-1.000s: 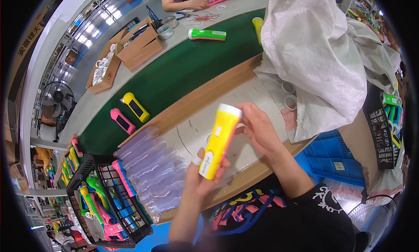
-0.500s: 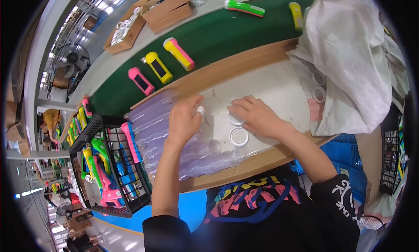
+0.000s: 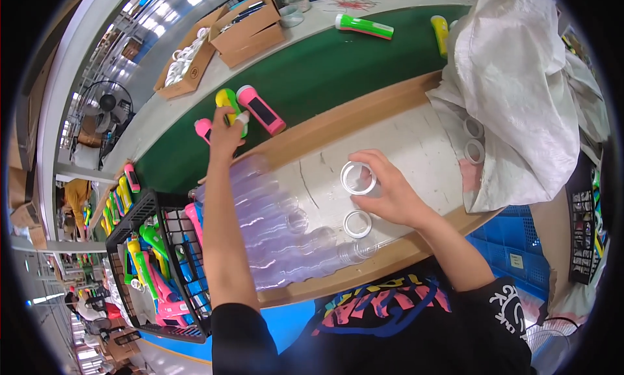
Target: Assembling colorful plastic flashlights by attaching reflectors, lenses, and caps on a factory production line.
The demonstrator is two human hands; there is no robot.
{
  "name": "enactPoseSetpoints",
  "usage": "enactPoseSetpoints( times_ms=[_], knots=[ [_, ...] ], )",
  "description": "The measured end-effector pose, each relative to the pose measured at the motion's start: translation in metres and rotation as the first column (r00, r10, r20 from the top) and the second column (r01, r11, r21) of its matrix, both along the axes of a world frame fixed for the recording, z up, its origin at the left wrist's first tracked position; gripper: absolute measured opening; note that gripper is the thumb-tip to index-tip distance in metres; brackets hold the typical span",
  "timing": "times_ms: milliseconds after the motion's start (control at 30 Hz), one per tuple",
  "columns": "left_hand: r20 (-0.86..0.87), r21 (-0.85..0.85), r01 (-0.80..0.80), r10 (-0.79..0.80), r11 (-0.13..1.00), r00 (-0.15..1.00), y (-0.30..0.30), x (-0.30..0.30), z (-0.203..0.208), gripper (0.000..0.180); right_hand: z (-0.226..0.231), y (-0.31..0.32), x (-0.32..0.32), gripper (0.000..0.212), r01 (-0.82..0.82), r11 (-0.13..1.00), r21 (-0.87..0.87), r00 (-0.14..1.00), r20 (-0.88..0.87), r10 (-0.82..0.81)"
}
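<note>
My left hand reaches over the far edge of the tray, its fingers closed round a yellow and green flashlight on the green belt. A white wrap covers one of its fingers. Beside that flashlight lie a pink one with a dark panel and another pink one, partly hidden by my hand. Above the tray, my right hand grips a white ring by its side. A second white ring lies on the tray just below it. Clear plastic sleeves fill the tray's left part in rows.
The cardboard-edged tray spans my front. A black basket of colourful flashlights stands left. Beyond the belt are cardboard boxes. A white woven sack with two rings beside its edge drapes over the tray's right end.
My left hand has gone from the tray up and left to the flashlight on the belt. My right hand has lifted a white ring. The flashlights on the belt lie differently.
</note>
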State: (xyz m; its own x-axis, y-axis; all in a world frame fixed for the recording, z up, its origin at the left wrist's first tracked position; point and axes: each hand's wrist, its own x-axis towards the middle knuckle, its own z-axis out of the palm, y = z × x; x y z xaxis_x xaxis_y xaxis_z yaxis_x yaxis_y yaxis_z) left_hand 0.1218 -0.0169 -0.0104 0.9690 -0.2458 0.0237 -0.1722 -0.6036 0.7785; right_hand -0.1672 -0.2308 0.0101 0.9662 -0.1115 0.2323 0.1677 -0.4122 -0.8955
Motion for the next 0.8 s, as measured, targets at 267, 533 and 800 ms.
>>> enactPoseSetpoints(
  times_ms=[267,533,800],
  knots=[
    [-0.231,-0.579,0.289,-0.494,0.762,0.839,0.016,-0.159,0.124,0.037,0.000,-0.008,0.000,0.057,0.075,0.988,0.135,0.992,0.095,-0.088],
    [-0.348,-0.686,0.305,-0.665,0.661,0.660,0.025,-0.229,0.148,0.039,0.006,-0.016,-0.021,0.068,0.081,0.948,0.308,0.995,0.022,-0.092],
    [-0.300,-0.306,0.581,-0.655,0.754,0.693,0.008,-0.243,0.170,0.032,0.012,-0.022,-0.038,0.072,0.026,0.999,-0.021,0.982,0.185,-0.022]
  ],
)
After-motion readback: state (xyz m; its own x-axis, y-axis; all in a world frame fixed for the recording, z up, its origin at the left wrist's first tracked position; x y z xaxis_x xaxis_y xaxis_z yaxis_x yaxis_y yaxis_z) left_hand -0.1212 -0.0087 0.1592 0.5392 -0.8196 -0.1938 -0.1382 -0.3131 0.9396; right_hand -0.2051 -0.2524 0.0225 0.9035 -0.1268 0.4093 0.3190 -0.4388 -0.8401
